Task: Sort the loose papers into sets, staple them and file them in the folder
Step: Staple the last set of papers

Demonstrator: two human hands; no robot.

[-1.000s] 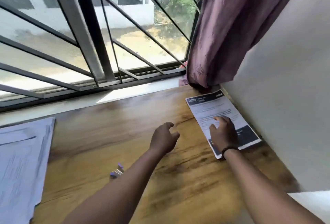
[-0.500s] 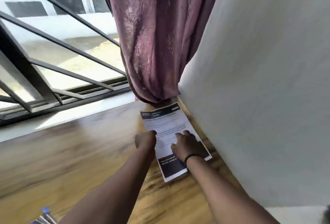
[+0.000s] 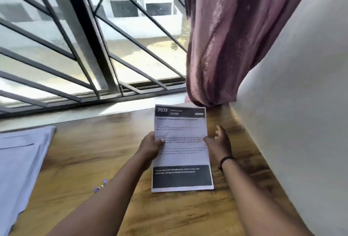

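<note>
Head view: a printed sheet (image 3: pixel 181 149) is held between both hands over the wooden surface (image 3: pixel 98 160), right of centre and near the wall (image 3: pixel 293 122). Its long axis runs from near to far, with the dark header band reading "2939" and "DINING AREA" at the far end, pointing toward the window (image 3: pixel 90 47), and a dark block of white text at the near end. Whether its near edge touches the surface cannot be told.

The left hand (image 3: pixel 150 146) grips the sheet's left edge about halfway along, thumb laid on the printed face and fingers curled behind. The right hand (image 3: pixel 218 142) holds the right edge at the same height, thumb tip on the paper, the other fingers loosely spread behind; a dark band (image 3: pixel 225 161) circles that wrist.

At the left edge of the surface lies a pale stack of papers (image 3: pixel 20 162), well apart from the held sheet. A small purple and metal object (image 3: pixel 100 186) lies on the wood just left of the left forearm, too blurred to identify. A mauve curtain (image 3: pixel 226 38) hangs at the far right, its hem close to the sheet's far end.
</note>
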